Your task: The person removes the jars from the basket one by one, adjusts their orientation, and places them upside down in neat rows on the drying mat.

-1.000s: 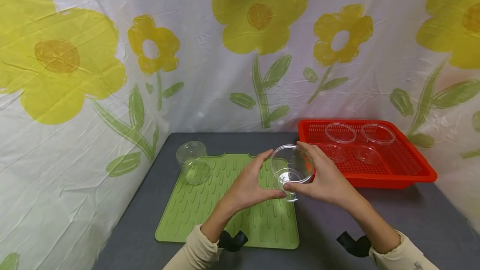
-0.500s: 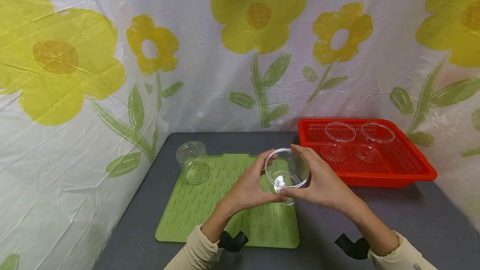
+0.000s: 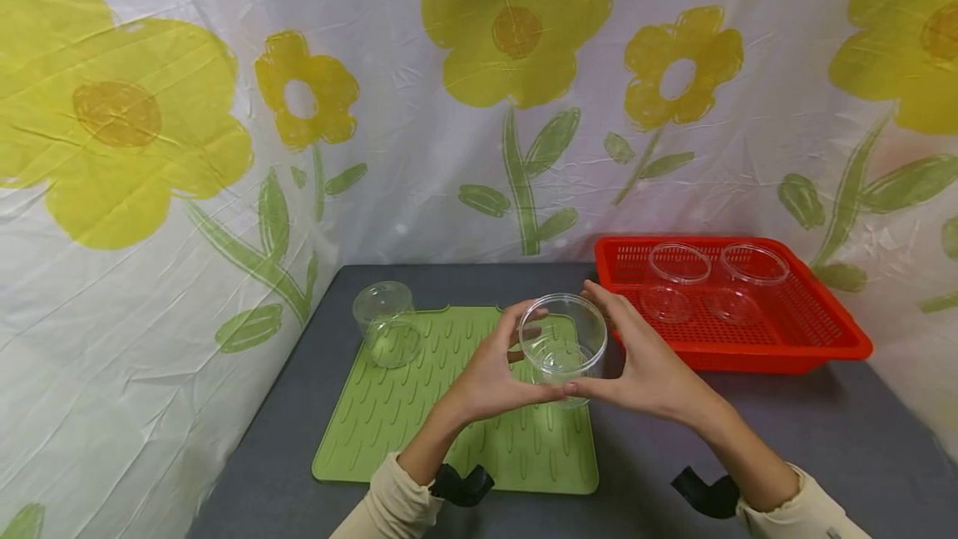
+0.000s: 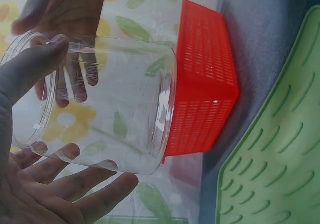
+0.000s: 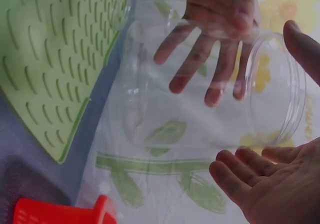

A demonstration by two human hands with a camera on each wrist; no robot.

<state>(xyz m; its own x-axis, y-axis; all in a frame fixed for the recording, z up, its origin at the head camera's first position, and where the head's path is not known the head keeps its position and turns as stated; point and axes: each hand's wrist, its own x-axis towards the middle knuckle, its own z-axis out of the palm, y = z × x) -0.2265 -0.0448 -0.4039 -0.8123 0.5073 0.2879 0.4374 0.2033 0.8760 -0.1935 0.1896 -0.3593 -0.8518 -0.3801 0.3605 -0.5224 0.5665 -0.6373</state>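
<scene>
Above the right part of a green ridged mat (image 3: 464, 456), a clear plastic jar (image 3: 565, 348) is held in the air, its round mouth tipped toward the head camera. My left hand (image 3: 486, 377) grips it from the left, thumb (image 4: 45, 58) on the rim and fingers along the wall. On the other side, my right hand (image 3: 651, 368) has its fingers spread beside the jar. A gap shows between its palm and the wall in the head view. The two thumb tips meet near the front of the jar. Nothing is visible inside it.
Another clear jar (image 3: 385, 323) stands at the mat's far left corner. A red perforated basket (image 3: 763, 356) at the back right bears two clear jars (image 3: 677, 281). Behind the dark grey table (image 3: 644, 472) hangs a flowered curtain (image 3: 419, 215).
The held jar has moved left over the mat, away from the right palm. The right fingers have opened wider. The jars in the basket and at the left stay put.
</scene>
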